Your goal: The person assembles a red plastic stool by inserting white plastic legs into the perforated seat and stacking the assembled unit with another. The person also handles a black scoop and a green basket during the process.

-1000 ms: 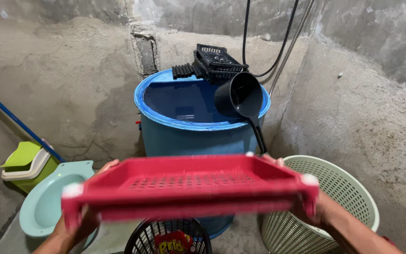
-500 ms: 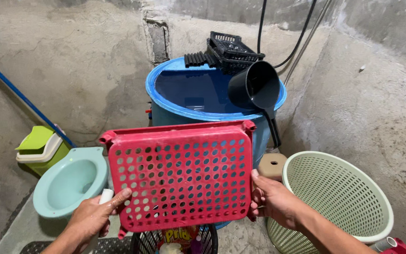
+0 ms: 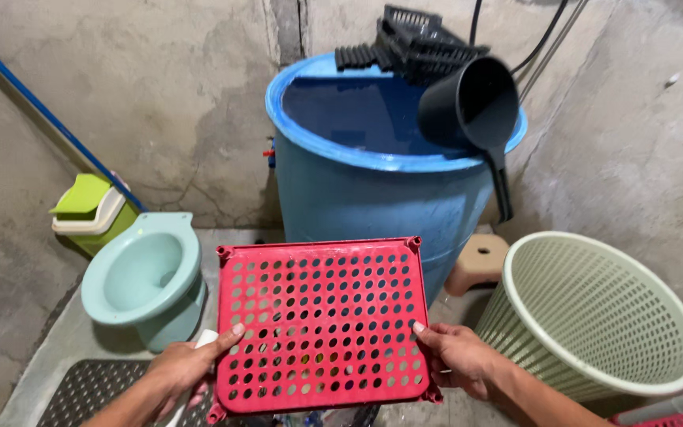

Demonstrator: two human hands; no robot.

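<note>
Red perforated tray held up before the blue barrel

The red perforated tray (image 3: 324, 326) stands nearly upright, its holed base facing the camera. The left hand (image 3: 182, 370) clamps its left edge, the right hand (image 3: 458, 357) its right edge. Behind it stands a blue water barrel (image 3: 381, 182) with a black dipper (image 3: 472, 107) on its rim

The tray (image 3: 322, 324) is bright red, pierced all over with even rows of round holes (darker shapes show through them). Behind it the barrel (image 3: 373, 198) is mid-blue with a brighter blue rim, and the dipper (image 3: 468, 107) is black. The basket (image 3: 594, 312) is pale cream-green in a fine lattice weave, the toilet bowl (image 3: 148, 277) is pastel mint, and the mat (image 3: 88, 391) is dark grey with a studded pattern.
</note>
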